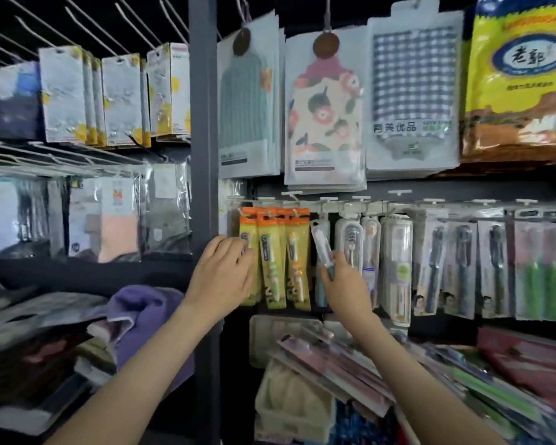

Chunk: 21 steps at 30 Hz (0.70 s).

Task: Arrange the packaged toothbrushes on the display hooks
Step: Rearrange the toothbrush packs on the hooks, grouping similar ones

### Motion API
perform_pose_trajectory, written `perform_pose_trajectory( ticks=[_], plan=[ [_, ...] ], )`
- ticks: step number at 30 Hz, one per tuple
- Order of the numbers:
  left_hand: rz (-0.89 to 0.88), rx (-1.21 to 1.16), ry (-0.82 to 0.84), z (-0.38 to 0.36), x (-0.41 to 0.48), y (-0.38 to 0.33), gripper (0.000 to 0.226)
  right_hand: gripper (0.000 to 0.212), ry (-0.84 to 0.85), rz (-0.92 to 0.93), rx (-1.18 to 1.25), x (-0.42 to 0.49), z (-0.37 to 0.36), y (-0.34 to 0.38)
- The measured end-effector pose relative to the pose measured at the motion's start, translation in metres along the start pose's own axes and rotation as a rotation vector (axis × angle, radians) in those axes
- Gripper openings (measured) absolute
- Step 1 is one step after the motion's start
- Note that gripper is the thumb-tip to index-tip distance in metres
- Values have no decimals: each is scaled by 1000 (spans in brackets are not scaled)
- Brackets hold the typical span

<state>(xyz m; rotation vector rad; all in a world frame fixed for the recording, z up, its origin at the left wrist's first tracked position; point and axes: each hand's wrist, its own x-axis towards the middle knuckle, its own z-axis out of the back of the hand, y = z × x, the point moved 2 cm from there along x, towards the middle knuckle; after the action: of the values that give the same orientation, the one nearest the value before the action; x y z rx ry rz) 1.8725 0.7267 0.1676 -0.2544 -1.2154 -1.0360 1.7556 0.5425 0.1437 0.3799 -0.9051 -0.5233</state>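
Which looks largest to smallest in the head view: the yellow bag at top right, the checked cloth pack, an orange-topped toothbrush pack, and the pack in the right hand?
1. yellow bag, though the frame cuts it off
2. checked cloth pack
3. orange-topped toothbrush pack
4. pack in the right hand, partly hidden by the right hand

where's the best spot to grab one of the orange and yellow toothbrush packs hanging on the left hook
Probably the lower half of the orange and yellow toothbrush pack, pinched front to back and approached from the front. It is flat and hangs straight down from its hook, so the bottom swings free while the top is threaded on. The left hand already rests against the leftmost pack there.
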Motion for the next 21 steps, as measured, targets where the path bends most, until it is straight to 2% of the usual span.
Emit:
perform_pose_trajectory(
  ticks=[5, 11, 21],
  plan=[
    [-131, 54, -25, -12, 0, 10, 14, 30, -91, -41, 8, 17, -17, 6],
    [-116, 54, -43, -14, -1, 10, 17, 16, -138, -133, 93, 28, -42, 13],
    [-91, 74, -75, -18, -3, 11, 25, 24, -188, -168, 70, 36, -53, 7]
  ],
)
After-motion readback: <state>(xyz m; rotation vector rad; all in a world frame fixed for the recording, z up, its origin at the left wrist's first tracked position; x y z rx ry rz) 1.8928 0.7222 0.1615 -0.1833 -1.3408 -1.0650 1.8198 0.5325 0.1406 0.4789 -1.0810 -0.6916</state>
